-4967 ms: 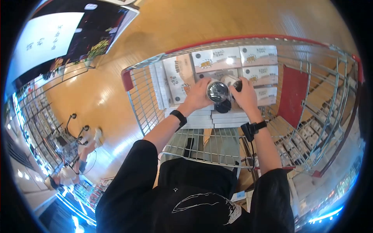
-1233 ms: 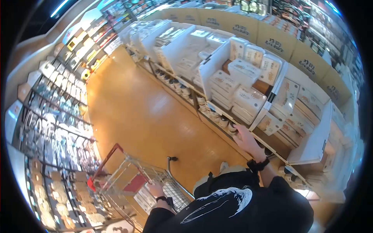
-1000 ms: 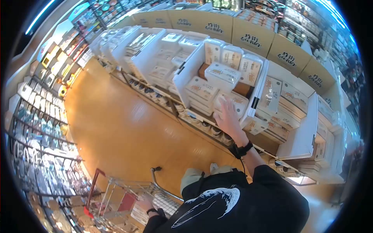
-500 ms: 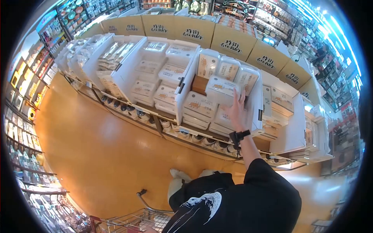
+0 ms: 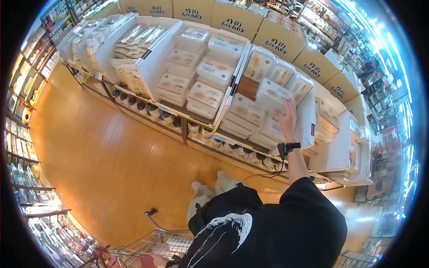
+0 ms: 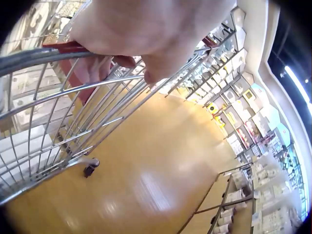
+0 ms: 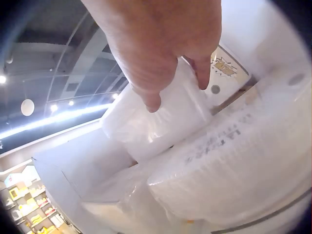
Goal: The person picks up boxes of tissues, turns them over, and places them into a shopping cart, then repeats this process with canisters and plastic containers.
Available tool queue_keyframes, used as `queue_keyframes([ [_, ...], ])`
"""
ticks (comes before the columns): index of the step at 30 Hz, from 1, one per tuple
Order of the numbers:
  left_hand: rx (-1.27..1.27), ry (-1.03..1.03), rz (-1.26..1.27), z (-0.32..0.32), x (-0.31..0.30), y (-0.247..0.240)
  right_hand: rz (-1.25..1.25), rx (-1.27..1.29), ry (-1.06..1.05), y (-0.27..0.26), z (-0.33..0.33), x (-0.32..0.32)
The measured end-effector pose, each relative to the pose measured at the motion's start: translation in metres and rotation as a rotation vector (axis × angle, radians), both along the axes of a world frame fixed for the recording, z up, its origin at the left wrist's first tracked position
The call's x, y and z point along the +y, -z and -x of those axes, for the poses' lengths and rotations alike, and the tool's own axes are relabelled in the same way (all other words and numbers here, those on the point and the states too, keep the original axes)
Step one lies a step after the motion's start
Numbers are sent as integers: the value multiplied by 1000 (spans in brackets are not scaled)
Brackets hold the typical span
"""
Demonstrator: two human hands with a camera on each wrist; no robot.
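Note:
My right hand (image 5: 288, 118) is on a plastic-wrapped white pack (image 5: 267, 99) lying tilted on top of other packs in a white bin. In the right wrist view, the thumb presses one face of this pack (image 7: 161, 129) while a finger reaches over its far edge. My left hand (image 6: 141, 29) grips the top rim of the wire shopping cart (image 6: 29, 59), fingers curled round it. At the bottom of the head view, only part of that left hand (image 5: 158, 260) shows beside my shirt.
More white bins with wrapped packs (image 5: 210, 96) line the shelf to the left. Below them runs a row of black-lidded jars (image 5: 165, 117). Brown cardboard panels (image 5: 234, 21) stand behind the bins. Wooden floor (image 5: 116, 165) lies between this stand and stocked racks (image 5: 27, 178) at left.
Five seconds ago both hands held jars over the loaded cart. The right hand has since risen from beside the lower jars to the tilted pack. The left hand stays at the cart.

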State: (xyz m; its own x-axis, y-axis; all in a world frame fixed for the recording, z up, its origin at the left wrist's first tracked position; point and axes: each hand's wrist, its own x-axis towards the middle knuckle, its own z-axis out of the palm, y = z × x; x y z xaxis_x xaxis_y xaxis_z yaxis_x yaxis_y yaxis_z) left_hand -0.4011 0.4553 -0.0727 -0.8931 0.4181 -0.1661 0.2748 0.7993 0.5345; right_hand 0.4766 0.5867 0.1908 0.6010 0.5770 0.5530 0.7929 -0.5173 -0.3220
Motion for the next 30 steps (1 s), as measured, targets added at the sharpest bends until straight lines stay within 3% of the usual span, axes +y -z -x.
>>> queue_keyframes([
  [5,-69,-44,-51,32,17,33,-195,-68,-8,-4,-2,-2],
  [6,-90,47,-48,21,20,23,-297,-134,-18,-5,-7,-5],
  [7,-193,-22,-54,-18,38,-18,-292,-140,-7,-11,-9,-6],
  [9,-383,-174,-57,-97,75,-102,-457,553,13,-29,-3,-9],
  [10,-385,-159,-51,-96,80,-93,-459,548,28,-38,3,-12],
  [12,-369,-172,-48,-96,90,-76,-753,1068,-187,-56,15,-11],
  [13,-366,-169,-52,-99,94,-78,-757,1071,-186,-63,19,-11],
  [15,-608,-50,-46,-119,109,-105,-727,1072,-290,-71,28,-12],
  [16,-637,69,-181,-112,108,-91,-734,1080,-290,-73,30,-13],
  [18,-568,56,-151,-91,127,-54,-467,790,-202,-76,31,-16],
  [19,-510,42,-116,-82,138,-36,-479,793,-197,-79,35,-17],
  [20,-459,90,-98,-77,147,-23,-396,546,-223,-82,43,-17],
  [21,-454,103,-100,-86,155,-35,-307,300,-241,-82,48,-18],
  [22,-502,140,-53,-96,161,-46,-310,209,-330,-75,49,-18],
  [25,-520,205,24,-117,178,-64,-250,129,-444,-79,74,-16],
  [27,-475,437,234,-110,195,-64,-210,379,-593,-72,90,-15],
  [28,12,865,413,-119,207,-80,-222,383,-585,-71,97,-13],
  [29,113,856,435,-131,214,-94,-176,406,-647,-72,104,-10],
  [30,214,843,459,-179,223,-150,-129,429,-710,-73,110,-7],
])
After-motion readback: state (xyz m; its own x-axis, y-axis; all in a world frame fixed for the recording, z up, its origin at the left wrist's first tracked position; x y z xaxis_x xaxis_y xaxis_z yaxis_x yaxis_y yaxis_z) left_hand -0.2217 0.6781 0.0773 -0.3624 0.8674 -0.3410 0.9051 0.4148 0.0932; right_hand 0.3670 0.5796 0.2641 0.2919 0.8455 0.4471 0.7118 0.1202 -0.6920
